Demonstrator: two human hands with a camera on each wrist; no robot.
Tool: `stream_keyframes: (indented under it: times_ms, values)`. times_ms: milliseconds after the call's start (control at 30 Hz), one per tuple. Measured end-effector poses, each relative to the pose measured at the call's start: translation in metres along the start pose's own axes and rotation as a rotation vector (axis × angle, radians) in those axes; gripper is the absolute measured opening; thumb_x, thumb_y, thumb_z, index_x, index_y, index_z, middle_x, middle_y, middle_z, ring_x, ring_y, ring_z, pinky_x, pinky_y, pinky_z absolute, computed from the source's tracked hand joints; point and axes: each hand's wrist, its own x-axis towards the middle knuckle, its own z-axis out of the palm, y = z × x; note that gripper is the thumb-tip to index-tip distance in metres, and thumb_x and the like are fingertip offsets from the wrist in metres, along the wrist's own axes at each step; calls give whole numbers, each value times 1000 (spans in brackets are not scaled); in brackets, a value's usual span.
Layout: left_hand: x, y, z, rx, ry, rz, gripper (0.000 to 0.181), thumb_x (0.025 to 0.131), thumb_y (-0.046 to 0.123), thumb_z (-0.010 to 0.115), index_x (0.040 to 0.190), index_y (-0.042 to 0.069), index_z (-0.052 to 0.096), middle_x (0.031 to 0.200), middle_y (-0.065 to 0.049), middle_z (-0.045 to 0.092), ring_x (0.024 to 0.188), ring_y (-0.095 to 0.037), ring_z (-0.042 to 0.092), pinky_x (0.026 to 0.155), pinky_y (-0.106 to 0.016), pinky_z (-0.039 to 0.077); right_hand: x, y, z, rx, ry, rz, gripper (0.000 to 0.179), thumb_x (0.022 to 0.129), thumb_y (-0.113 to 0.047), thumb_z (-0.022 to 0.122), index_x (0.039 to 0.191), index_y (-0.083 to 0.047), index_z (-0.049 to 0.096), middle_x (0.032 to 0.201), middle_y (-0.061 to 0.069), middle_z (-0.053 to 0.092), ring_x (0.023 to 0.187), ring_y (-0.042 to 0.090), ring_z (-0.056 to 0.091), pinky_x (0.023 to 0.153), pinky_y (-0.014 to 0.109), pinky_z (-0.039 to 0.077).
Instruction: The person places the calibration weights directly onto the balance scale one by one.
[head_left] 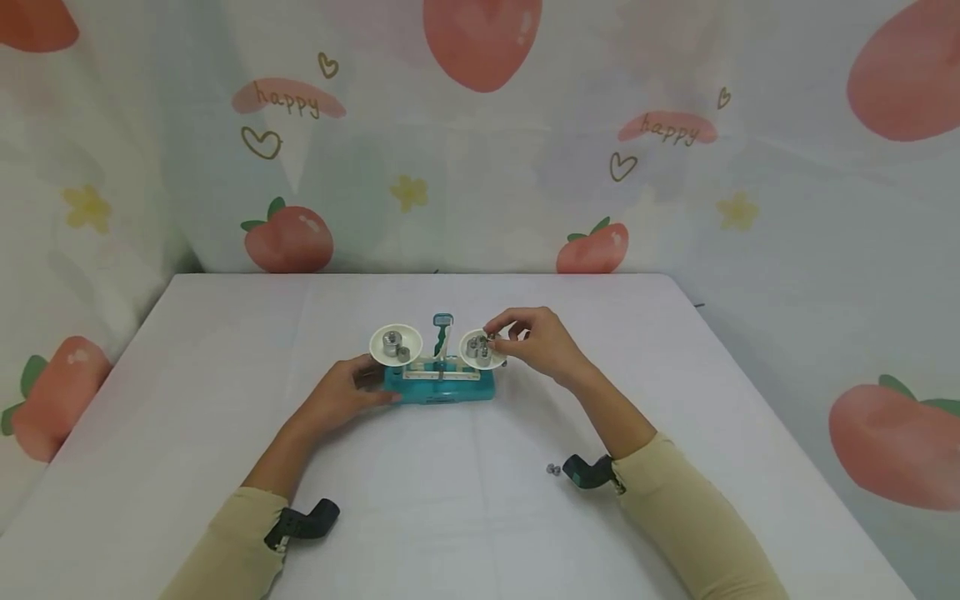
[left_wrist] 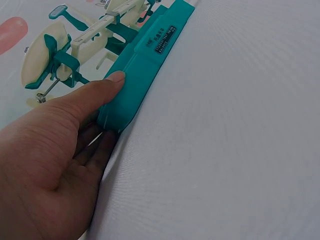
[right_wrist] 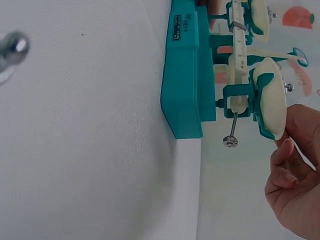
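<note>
A teal balance scale (head_left: 440,389) with two cream pans stands on the table. My left hand (head_left: 347,392) grips the left end of its base, thumb on the front face (left_wrist: 75,130). On the left pan (head_left: 412,333) sit a large metal weight (head_left: 392,342) and a smaller one (head_left: 403,354). Several small metal weights (head_left: 483,353) stand on the right pan (head_left: 467,360). Over that pan, my right hand (head_left: 542,343) pinches a small metal weight (head_left: 491,337) between thumb and forefinger. In the right wrist view the pan (right_wrist: 272,100) hides those fingertips.
Two small metal weights (head_left: 553,469) lie on the white tablecloth (head_left: 420,500) near the right wrist camera (head_left: 587,472). An adjusting screw (right_wrist: 230,141) sticks out from the scale's right beam end. A fruit-printed curtain (head_left: 480,183) hangs behind the table.
</note>
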Motion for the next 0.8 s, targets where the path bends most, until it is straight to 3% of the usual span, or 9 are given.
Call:
stream_keyframes:
  times_ms: [433, 800]
  values:
    - [-1, 5, 0, -15, -6, 0, 74, 83, 14, 89, 149, 7, 54, 144, -15, 59, 133, -35, 56, 111, -48, 46, 0, -1, 2, -93, 27, -36, 18, 91, -9, 80, 107, -16, 81, 103, -2, 72, 89, 23, 57, 65, 35, 47]
    - [-2, 5, 1, -17, -2, -10, 73, 84, 15, 88, 148, 6, 55, 143, -15, 60, 132, -35, 57, 111, -48, 46, -1, -1, 1, -92, 30, -53, 18, 90, -8, 81, 106, -15, 81, 103, -2, 73, 87, 22, 58, 64, 34, 47]
